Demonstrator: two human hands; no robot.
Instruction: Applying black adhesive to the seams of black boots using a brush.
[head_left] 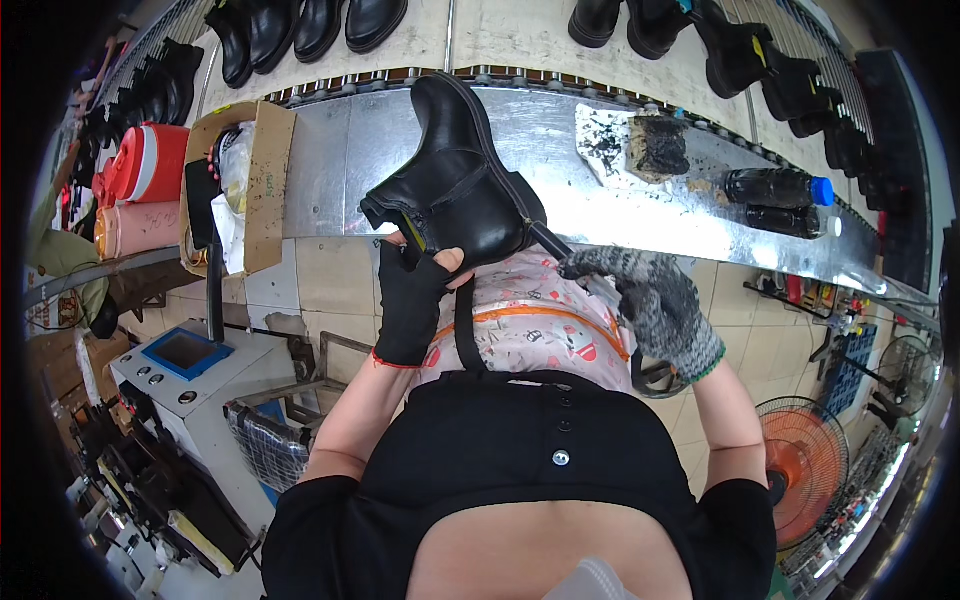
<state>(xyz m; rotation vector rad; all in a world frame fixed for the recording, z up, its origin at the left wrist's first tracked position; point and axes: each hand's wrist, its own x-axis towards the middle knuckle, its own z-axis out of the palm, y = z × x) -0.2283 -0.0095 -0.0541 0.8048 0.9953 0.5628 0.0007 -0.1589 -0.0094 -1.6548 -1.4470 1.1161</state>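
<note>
A black leather ankle boot [462, 170] lies on its side over the near edge of the metal bench, toe pointing away and sole to the right. My left hand [415, 295], in a black fingerless glove, grips the boot's shaft by its opening, the thumb on the outside. In a grey knitted glove, my right hand [650, 300] is closed round a slim dark tool [548, 240]. The tool's far end meets the boot beside the heel; its tip and exact kind cannot be made out.
Right of the boot, a black-stained white cloth [603, 145] and a blackened pad [658, 147] lie on the metal bench [330, 150], near dark bottles [770, 187]. A cardboard box [268, 190] and red jug [155, 165] stand left. Several boots [375, 22] line the conveyor [510, 40] beyond.
</note>
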